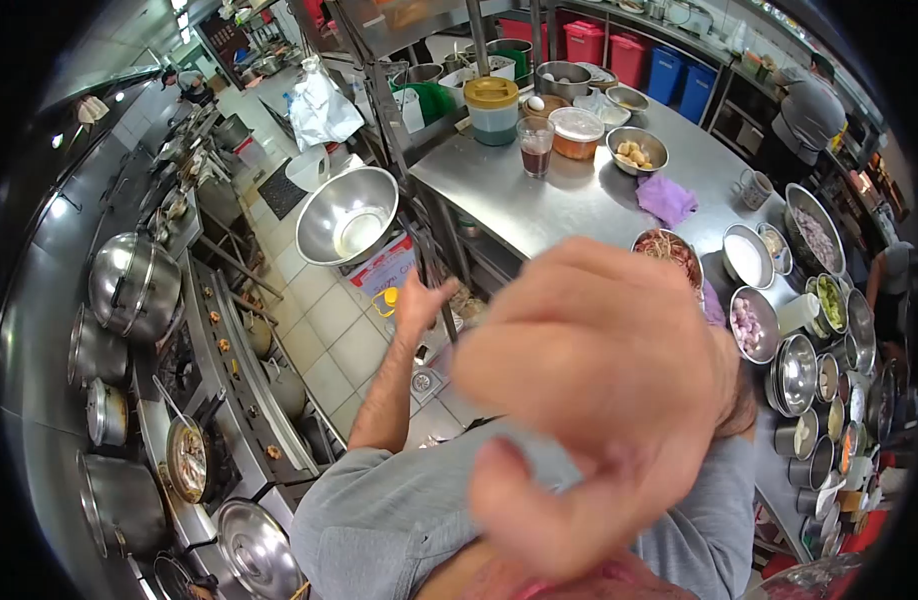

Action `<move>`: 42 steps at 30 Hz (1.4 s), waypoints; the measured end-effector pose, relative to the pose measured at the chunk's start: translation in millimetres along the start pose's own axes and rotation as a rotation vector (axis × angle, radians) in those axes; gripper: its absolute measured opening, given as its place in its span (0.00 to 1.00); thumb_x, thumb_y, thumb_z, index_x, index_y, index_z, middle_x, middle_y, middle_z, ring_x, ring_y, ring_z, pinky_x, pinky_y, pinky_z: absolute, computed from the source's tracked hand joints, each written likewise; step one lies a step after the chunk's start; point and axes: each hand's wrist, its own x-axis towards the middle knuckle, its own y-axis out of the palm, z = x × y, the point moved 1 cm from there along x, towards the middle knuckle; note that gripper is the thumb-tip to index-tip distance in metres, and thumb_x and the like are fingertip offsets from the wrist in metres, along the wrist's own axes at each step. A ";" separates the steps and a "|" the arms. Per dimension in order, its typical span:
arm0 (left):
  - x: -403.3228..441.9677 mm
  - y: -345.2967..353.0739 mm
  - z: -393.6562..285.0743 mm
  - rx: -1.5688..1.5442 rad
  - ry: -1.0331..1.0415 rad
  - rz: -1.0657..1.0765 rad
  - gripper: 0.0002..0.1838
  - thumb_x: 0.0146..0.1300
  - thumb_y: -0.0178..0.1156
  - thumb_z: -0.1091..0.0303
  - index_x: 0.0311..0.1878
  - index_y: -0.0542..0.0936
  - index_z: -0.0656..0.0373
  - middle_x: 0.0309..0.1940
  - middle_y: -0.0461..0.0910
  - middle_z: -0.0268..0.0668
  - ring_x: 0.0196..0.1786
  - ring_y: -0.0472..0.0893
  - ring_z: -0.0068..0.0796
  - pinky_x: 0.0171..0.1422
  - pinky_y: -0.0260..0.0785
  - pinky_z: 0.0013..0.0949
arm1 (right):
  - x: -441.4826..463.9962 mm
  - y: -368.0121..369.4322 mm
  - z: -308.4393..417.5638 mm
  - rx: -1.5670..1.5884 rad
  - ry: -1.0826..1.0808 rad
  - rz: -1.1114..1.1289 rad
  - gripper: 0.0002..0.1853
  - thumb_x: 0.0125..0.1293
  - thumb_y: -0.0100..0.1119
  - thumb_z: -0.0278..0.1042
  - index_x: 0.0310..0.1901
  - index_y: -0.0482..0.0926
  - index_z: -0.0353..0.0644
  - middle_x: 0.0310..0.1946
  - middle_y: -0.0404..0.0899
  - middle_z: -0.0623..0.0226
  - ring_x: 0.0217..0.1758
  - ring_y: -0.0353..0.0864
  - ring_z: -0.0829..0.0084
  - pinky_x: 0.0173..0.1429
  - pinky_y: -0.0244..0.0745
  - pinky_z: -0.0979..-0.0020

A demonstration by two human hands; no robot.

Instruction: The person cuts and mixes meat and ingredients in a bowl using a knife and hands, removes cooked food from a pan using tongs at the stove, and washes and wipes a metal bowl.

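Blurred and close to the lens, the right hand (pixel 609 370) had its fingers curled inward and its thumb set apart below them; nothing showed in it, though whether the curl hid anything could not be told. Its forearm was mostly hidden behind it, folded back toward the wearer's head over the grey shirt (pixel 379 520). The left hand (pixel 419 300) was held forward at the end of a bare forearm, thumb standing out from the rest; how far the fingers were spread, or whether they gripped anything, I could not tell. Just beyond it sat the big steel bowl (pixel 324 220), seemingly apart from the hand, off to the left of the steel table (pixel 714 160). With one hand this near the face, slow and light contact seemed best, the right elbow kept clear of the shredded food (pixel 667 248) on the table, and the left hand steady and away from the bowl's rim so as not to tip it.
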 end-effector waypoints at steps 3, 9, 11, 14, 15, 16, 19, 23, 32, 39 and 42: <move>34.2 -22.3 -17.3 -0.029 0.074 -0.098 0.34 0.43 0.70 0.50 0.48 0.74 0.66 0.40 0.81 0.50 0.44 0.81 0.43 0.50 0.70 0.38 | 3.3 -8.1 -0.5 0.071 -0.052 -0.013 0.10 0.35 0.57 0.23 0.26 0.72 0.39 0.24 0.71 0.63 0.22 0.70 0.68 0.24 0.65 0.71; 113.1 -59.6 -42.0 -0.081 0.092 -0.099 0.24 0.45 0.68 0.50 0.36 0.82 0.63 0.29 0.82 0.40 0.33 0.80 0.28 0.41 0.70 0.31 | -19.0 -40.5 -16.6 0.091 0.007 -0.043 0.09 0.37 0.55 0.22 0.25 0.70 0.38 0.25 0.71 0.61 0.22 0.70 0.67 0.25 0.66 0.70; 155.0 -74.1 -43.3 0.047 0.027 -0.070 0.25 0.44 0.68 0.49 0.35 0.82 0.63 0.28 0.81 0.39 0.31 0.79 0.27 0.38 0.70 0.32 | -42.1 -56.1 -34.0 0.065 0.112 -0.053 0.08 0.38 0.54 0.21 0.24 0.69 0.38 0.25 0.71 0.61 0.22 0.70 0.66 0.25 0.66 0.70; 223.1 -96.1 -40.7 0.042 -0.075 -0.060 0.29 0.40 0.68 0.44 0.32 0.82 0.65 0.24 0.79 0.38 0.24 0.75 0.28 0.27 0.66 0.32 | -94.8 -66.6 -75.6 -0.122 0.307 0.012 0.08 0.45 0.49 0.14 0.27 0.67 0.37 0.32 0.70 0.59 0.27 0.71 0.63 0.31 0.69 0.69; 237.6 -102.1 -47.2 -0.036 -0.037 -0.064 0.29 0.38 0.69 0.44 0.25 0.80 0.67 0.19 0.75 0.36 0.20 0.72 0.28 0.24 0.62 0.31 | -111.4 -63.4 -88.7 -0.163 0.375 -0.028 0.09 0.47 0.47 0.13 0.30 0.67 0.38 0.32 0.70 0.59 0.28 0.71 0.63 0.33 0.69 0.69; 264.3 -107.2 -44.0 0.008 -0.086 -0.066 0.28 0.38 0.70 0.44 0.22 0.78 0.66 0.16 0.72 0.34 0.18 0.70 0.27 0.22 0.60 0.32 | -129.3 -59.9 -100.3 -0.205 0.449 -0.073 0.11 0.49 0.46 0.11 0.33 0.67 0.38 0.31 0.69 0.59 0.28 0.70 0.63 0.35 0.68 0.69; 323.7 -115.2 -45.5 0.037 -0.131 -0.056 0.28 0.38 0.70 0.44 0.15 0.70 0.60 0.10 0.63 0.30 0.13 0.63 0.23 0.19 0.53 0.30 | -184.4 -55.3 -117.2 -0.248 0.618 -0.140 0.13 0.51 0.44 0.10 0.37 0.65 0.38 0.29 0.67 0.61 0.27 0.69 0.68 0.36 0.66 0.72; 375.1 -106.5 -35.2 0.067 -0.119 -0.093 0.25 0.41 0.69 0.44 0.16 0.73 0.57 0.10 0.58 0.26 0.12 0.55 0.20 0.17 0.44 0.31 | -221.9 -47.7 -119.0 -0.200 0.964 -0.458 0.12 0.51 0.45 0.10 0.35 0.66 0.38 0.29 0.65 0.65 0.28 0.68 0.75 0.36 0.65 0.75; 429.8 -59.3 12.0 -0.297 0.277 0.138 0.28 0.48 0.66 0.50 0.44 0.81 0.66 0.39 0.81 0.41 0.40 0.78 0.31 0.46 0.69 0.35 | -228.8 -39.2 -95.2 -0.546 1.064 -0.432 0.09 0.50 0.47 0.14 0.33 0.66 0.35 0.29 0.66 0.59 0.32 0.67 0.63 0.38 0.65 0.68; 459.7 8.3 70.9 -0.550 0.019 0.159 0.23 0.46 0.70 0.67 0.43 0.78 0.74 0.40 0.79 0.42 0.41 0.77 0.33 0.47 0.69 0.34 | -256.7 -28.5 -71.1 -0.655 1.195 -0.508 0.08 0.50 0.45 0.14 0.33 0.66 0.35 0.31 0.67 0.58 0.35 0.70 0.60 0.39 0.67 0.65; 436.6 9.6 62.8 -0.503 -0.036 0.058 0.25 0.45 0.70 0.70 0.46 0.77 0.76 0.42 0.79 0.43 0.42 0.77 0.35 0.50 0.69 0.36 | -261.4 -29.0 -57.8 -0.689 1.238 -0.519 0.08 0.50 0.45 0.15 0.33 0.66 0.35 0.30 0.67 0.57 0.35 0.70 0.59 0.39 0.67 0.65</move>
